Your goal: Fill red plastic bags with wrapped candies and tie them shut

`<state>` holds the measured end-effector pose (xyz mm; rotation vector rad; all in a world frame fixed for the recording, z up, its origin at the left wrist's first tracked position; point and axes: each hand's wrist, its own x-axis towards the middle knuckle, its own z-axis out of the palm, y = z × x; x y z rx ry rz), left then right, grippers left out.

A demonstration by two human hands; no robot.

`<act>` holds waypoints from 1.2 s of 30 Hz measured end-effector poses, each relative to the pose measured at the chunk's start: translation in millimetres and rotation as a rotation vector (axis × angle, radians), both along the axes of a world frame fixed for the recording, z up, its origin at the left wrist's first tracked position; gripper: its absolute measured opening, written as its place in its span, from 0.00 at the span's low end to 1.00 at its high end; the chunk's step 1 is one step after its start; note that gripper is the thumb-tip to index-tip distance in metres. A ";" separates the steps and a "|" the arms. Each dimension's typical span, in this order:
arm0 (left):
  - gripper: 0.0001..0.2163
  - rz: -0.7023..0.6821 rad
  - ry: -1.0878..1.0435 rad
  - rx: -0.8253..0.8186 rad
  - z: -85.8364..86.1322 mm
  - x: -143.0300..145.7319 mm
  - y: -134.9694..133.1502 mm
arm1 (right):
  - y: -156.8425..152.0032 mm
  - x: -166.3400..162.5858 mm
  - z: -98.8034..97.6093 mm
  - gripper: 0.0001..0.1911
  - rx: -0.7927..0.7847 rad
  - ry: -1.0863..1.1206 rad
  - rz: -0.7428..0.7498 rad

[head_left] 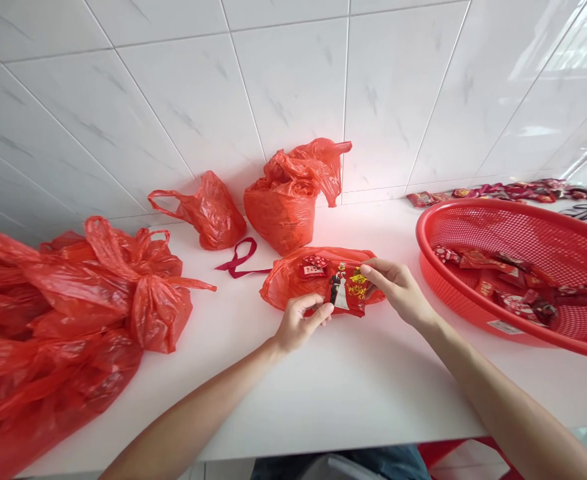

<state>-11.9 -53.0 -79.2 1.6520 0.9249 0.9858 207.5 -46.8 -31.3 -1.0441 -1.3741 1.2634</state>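
A small red packet (348, 288) carries a printed bride and groom and yellow lettering. My left hand (302, 321) pinches its lower left corner between thumb and fingers. At the upper right corner, my right hand (394, 285) grips the same packet. Directly behind and beneath it lies a red plastic bag (284, 275), spread on the table. Within that bag's outline is a small red wrapped piece (314, 268) with a white label. The fingers behind the packet are partly hidden.
On the right stands a red mesh basket (443, 287) holding several small red packets. A pile of knotted red plastic bags (78, 320) fills the left. Two more red bags, one smaller (216, 217) and one fuller (286, 207), and a dark red ribbon (241, 260) sit near the tiled wall.
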 end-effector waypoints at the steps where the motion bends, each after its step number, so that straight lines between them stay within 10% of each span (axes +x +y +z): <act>1: 0.19 0.001 0.004 0.004 -0.1 0.0 0.0 | 0.1 0.0 -0.3 0.23 0.009 -0.004 -0.004; 36: 0.20 -0.004 -0.047 -0.045 -2.2 0.7 2.1 | -6.8 1.9 -0.2 0.22 -0.008 -0.032 0.005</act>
